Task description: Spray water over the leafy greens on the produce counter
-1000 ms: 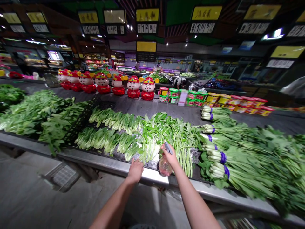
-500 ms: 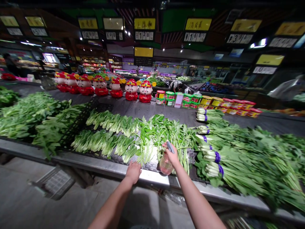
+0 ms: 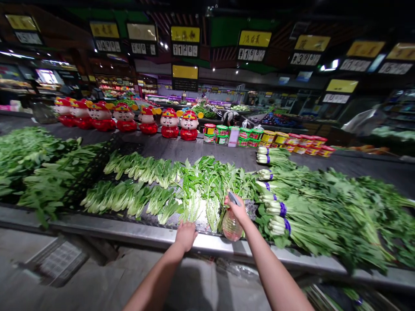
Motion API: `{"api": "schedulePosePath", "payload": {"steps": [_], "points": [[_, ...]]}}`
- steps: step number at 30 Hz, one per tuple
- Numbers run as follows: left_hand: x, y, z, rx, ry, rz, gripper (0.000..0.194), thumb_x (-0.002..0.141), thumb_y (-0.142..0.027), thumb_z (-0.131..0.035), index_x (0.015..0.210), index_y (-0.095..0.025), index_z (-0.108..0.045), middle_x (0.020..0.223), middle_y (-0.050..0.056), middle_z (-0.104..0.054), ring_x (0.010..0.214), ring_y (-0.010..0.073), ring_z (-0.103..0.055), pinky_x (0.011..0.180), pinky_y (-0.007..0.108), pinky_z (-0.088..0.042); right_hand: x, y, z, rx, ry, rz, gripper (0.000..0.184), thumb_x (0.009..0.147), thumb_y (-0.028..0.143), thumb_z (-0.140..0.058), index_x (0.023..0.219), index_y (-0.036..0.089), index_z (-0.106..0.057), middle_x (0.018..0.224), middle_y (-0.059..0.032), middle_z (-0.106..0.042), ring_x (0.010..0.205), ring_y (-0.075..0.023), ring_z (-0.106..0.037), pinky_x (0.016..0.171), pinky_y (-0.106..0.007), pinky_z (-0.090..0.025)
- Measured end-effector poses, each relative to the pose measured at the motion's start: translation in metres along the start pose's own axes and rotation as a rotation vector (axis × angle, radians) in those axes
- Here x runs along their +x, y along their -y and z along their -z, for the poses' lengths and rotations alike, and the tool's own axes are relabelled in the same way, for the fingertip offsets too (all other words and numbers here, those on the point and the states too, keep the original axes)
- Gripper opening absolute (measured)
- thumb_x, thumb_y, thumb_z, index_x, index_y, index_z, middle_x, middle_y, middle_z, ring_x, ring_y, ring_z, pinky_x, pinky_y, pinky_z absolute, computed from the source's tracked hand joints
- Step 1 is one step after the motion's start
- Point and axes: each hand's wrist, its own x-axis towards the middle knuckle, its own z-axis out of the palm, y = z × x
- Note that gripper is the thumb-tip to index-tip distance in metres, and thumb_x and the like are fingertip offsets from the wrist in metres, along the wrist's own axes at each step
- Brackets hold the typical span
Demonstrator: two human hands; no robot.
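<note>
Two bare forearms come up from the near edge of the head view, with no sleeve, cuff or glove on either as far as the frame shows. The left hand [image 3: 185,234], left of centre, is bare, with no ring, watch or band on its visible back and wrist. The right hand [image 3: 239,209], just right of centre and a little farther off, is likewise uncovered, its wrist plain. Both arms are slender and smooth, free of markings. No clothing shows; the upper arms lie outside the frame.
</note>
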Motion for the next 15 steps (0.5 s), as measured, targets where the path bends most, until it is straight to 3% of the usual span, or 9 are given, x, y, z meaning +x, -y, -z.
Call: {"api": "schedulePosePath", "payload": {"steps": [7,15], "points": [[0.000,0.001,-0.003,0.000,0.012,0.005,0.037,0.091,-0.035,-0.029,0.117,-0.019,-0.051,0.116,0.011,-0.061,0.115,0.0242,-0.052,0.110,0.043,-0.021,0.005,0.008,0.013,-0.021,-0.015,-0.014,0.029,0.065,0.021,-0.056,0.093,0.022,-0.066,0.091,-0.0028,-0.071,0.092,-0.0227,-0.065,0.087,-0.042,-0.048],[0.002,0.002,-0.009,-0.001,0.001,0.011,0.038,0.090,-0.034,-0.031,0.122,-0.020,-0.048,0.122,0.009,-0.059,0.119,0.0233,-0.049,0.111,0.042,-0.019,0.010,0.027,0.023,-0.019,-0.073,-0.021,0.030,0.062,0.020,-0.056,0.089,0.021,-0.067,0.080,-0.0011,-0.070,0.081,-0.0225,-0.065,0.078,-0.039,-0.051]]}}
